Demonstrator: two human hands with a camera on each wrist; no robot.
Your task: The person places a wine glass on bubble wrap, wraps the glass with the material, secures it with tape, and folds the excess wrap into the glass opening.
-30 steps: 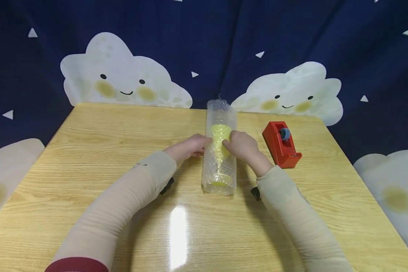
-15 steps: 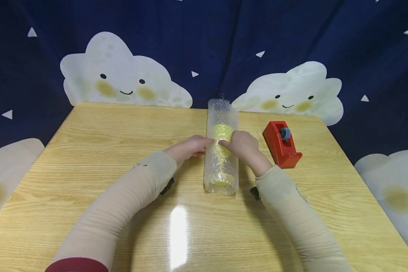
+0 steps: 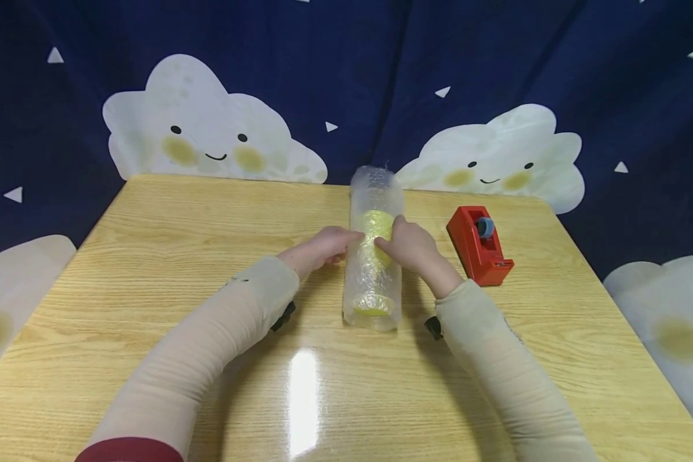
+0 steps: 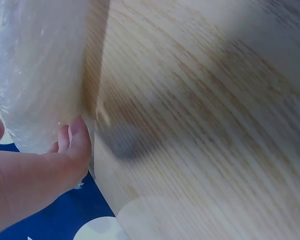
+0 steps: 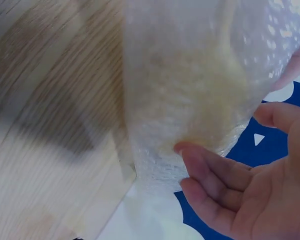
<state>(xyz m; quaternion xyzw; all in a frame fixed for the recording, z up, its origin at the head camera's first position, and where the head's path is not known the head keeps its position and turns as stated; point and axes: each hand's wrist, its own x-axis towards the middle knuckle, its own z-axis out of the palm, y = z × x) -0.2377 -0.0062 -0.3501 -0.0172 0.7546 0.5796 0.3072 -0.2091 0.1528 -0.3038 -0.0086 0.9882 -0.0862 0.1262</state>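
Observation:
A long roll of bubble wrap [image 3: 375,273] lies on the table, pointing away from me. Through its layers shows a yellow object, narrower in the middle; its kind is blurred by the wrap. My left hand [image 3: 330,245] holds the roll's left side, thumb on top and fingers low along the edge, as the left wrist view shows with the wrap [image 4: 40,70] beside the hand [image 4: 45,170]. From the right, my right hand [image 3: 412,247] grips the same roll, its thumb pressing the top. Curled fingers [image 5: 205,172] touch the wrap [image 5: 185,85] in the right wrist view.
A red tape dispenser [image 3: 479,247] with a blue roll of tape stands right of my right hand. The wooden table [image 3: 196,218] ends at the back against a dark blue curtain [image 3: 358,77] printed with clouds. The far end of the wrap reaches about the table's back edge.
The bubble wrap roll has shifted slightly right, then back left, its surface turning a little between my hands. Both hands stay at its sides, and the tape dispenser has not moved.

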